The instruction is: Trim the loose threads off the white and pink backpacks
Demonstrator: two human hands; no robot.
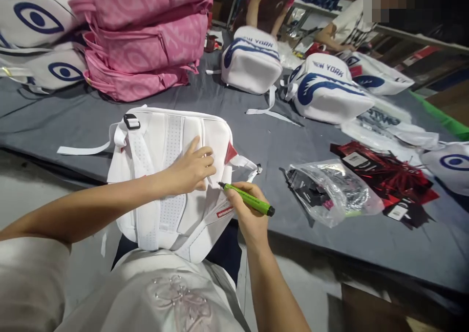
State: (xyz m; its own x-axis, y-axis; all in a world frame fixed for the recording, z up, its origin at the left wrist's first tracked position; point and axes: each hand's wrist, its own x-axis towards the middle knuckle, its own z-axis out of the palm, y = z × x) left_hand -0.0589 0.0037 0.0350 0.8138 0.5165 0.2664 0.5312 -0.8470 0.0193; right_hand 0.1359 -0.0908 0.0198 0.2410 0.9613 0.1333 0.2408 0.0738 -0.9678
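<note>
White backpack (172, 176) under left hand (190, 168); right hand (247, 210) grips green pen (249, 200).

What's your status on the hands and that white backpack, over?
Left hand pressing flat on white fabric backpack. Right hand gripping green marker pen, tip at backpack's edge. Nothing blocking.

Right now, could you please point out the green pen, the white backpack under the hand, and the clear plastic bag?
green pen (249, 199), head view, middle of its barrel.
white backpack (172, 134), head view, perforated back panel.
clear plastic bag (340, 190), head view, its crinkled middle.
</note>
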